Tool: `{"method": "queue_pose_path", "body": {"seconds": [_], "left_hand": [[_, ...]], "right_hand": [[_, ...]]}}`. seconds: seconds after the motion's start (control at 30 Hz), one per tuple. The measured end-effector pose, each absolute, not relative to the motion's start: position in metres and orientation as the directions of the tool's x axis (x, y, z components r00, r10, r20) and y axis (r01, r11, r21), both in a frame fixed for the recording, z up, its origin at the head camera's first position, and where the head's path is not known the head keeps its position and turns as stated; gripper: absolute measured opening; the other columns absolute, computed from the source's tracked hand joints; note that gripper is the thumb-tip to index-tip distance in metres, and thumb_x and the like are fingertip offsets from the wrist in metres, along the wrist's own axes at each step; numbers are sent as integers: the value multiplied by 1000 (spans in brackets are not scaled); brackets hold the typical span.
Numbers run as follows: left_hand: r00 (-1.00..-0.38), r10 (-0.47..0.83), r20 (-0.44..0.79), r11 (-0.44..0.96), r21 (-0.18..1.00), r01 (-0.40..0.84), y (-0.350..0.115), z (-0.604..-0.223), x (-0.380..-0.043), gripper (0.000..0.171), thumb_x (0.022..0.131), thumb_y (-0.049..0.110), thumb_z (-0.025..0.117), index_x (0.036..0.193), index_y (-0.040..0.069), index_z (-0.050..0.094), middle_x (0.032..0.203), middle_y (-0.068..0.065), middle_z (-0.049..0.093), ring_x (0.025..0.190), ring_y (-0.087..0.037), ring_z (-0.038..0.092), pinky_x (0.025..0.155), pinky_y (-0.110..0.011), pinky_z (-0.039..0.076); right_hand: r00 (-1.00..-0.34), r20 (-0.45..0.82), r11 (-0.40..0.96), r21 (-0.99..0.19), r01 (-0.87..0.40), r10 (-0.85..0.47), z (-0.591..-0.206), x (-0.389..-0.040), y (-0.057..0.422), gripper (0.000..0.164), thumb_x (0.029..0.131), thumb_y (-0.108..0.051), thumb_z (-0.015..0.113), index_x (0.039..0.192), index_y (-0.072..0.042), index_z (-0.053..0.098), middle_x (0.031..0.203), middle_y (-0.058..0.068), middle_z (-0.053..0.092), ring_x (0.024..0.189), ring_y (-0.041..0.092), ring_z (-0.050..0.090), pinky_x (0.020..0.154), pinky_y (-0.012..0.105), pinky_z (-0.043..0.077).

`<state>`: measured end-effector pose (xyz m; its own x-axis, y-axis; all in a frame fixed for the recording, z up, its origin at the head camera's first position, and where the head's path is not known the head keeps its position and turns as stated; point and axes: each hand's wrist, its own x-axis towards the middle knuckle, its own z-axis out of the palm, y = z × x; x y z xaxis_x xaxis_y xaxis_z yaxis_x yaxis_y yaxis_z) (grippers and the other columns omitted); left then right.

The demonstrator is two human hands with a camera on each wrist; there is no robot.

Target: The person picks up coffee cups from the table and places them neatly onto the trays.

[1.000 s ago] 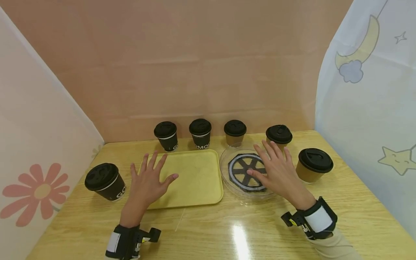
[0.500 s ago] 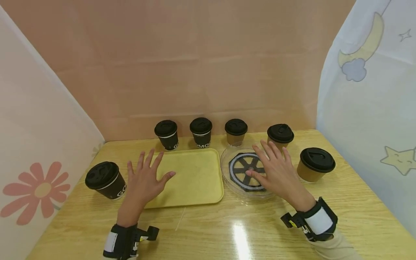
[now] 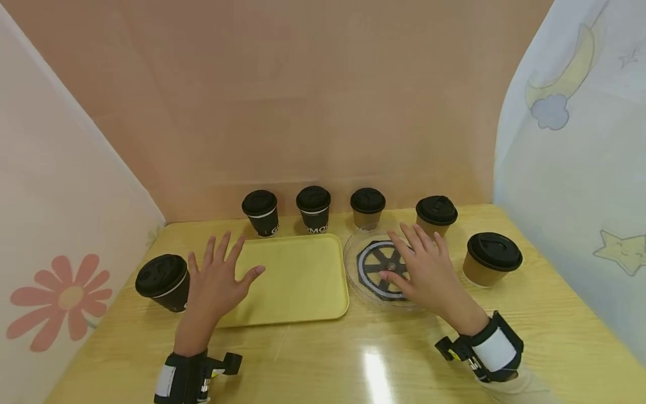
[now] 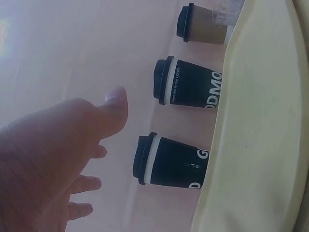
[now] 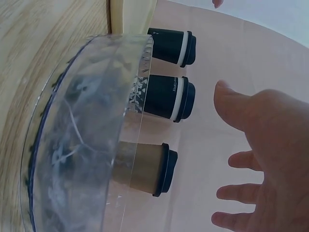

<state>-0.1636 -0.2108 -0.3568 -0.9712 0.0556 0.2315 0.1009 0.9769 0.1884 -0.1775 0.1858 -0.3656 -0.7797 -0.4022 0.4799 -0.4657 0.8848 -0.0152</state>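
With fingers spread and nothing held, my left hand (image 3: 217,286) hovers over the left edge of the yellow tray (image 3: 298,280). Beside it on the left stands a black lidded paper cup (image 3: 164,282), partly covered by the hand. My right hand (image 3: 429,269), also spread and holding nothing, is above the right side of a clear round dish (image 3: 353,278). Inside the dish shows a dark wheel-like shape with spokes (image 3: 375,269), partly hidden by the hand. To the right of that hand is a brown lidded cup (image 3: 487,264).
Behind the tray stand two black lidded cups (image 3: 261,213) side by side. Farther right are a brown cup (image 3: 367,210) behind the dish and another brown cup (image 3: 435,216) behind my right hand. Cloth walls (image 3: 323,101) border the wooden table (image 3: 323,359) at the back and sides.
My left hand has drifted left and slightly down, now overlapping the left black cup in the head view. My right hand has barely moved. The cups, tray and dish stay in place.
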Motion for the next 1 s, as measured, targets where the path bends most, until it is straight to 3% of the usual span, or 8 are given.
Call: {"method": "queue_pose_path", "body": {"seconds": [0.7, 1.0], "left_hand": [[-964, 18, 267, 977, 199, 74, -225, -355, -159, 81, 91, 67, 48, 152, 18, 33, 159, -20, 25, 147, -48, 14, 109, -78, 4], [-968, 2, 250, 978, 200, 53, -230, -351, -156, 81, 91, 67, 47, 153, 17, 31, 159, -21, 23, 147, -49, 13, 110, -77, 2]], "right_hand": [[-762, 499, 880, 4, -474, -413, -369, -172, 179, 83, 76, -52, 75, 143, -11, 48, 149, 21, 43, 134, 46, 42, 105, 70, 32], [-778, 475, 879, -18, -476, -412, -370, -172, 177, 81, 80, -54, 72, 145, -12, 46, 151, 19, 40, 137, 44, 39, 107, 69, 30]]}}
